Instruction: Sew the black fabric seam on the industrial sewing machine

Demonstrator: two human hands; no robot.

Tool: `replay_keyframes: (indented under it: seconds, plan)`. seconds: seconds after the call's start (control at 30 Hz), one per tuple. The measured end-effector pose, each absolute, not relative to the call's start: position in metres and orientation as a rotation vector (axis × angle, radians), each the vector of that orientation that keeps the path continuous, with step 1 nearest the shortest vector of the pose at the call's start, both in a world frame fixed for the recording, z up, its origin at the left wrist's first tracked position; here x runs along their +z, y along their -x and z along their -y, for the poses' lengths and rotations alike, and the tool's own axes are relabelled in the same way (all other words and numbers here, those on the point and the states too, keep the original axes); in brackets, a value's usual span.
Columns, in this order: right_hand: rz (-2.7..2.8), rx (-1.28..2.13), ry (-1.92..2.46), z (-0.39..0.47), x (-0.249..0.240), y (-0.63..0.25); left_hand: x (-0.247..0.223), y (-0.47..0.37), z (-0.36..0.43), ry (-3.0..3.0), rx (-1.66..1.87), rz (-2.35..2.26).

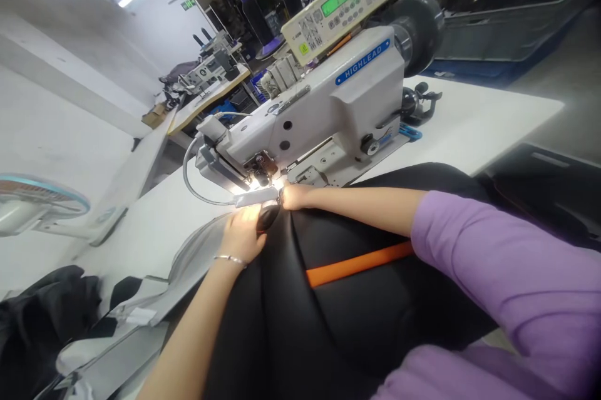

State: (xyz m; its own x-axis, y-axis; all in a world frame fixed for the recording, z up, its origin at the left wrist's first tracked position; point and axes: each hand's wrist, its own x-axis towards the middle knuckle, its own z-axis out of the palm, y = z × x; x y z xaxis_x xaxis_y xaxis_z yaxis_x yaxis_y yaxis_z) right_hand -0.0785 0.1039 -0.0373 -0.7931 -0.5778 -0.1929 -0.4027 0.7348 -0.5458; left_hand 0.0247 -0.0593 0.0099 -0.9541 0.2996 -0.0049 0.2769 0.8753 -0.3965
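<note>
The left hand (pixel 241 234), part-open on the black cover (pixel 286 287), and the right hand (pixel 297 196), curled — its hold unclear — seem to steady it by the sewing machine's (pixel 314 112) needle. The cover drapes over the table's (pixel 488 106) near edge; shifting it calls for paired guidance.

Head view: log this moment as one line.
HIGHLEAD sewing machine: lit at needle area | black material: in front, orange strip visible | left hand: on material near needle area | right hand: close to needle area, grip unclear
</note>
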Motion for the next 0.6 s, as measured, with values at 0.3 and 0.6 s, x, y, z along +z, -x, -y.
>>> replay_keyframes:
  seconds: [0.3, 0.6]
  plan:
    - [-2.745, -0.685, 1.135, -0.136, -0.058, 0.059, -0.029, 0.004, 0.028, 0.331, 0.598, 3.245]
    - [-2.744, -0.628, 1.173, -0.137, -0.059, 0.059, -0.020, 0.036, 0.044, 0.173, 0.260, 3.521]
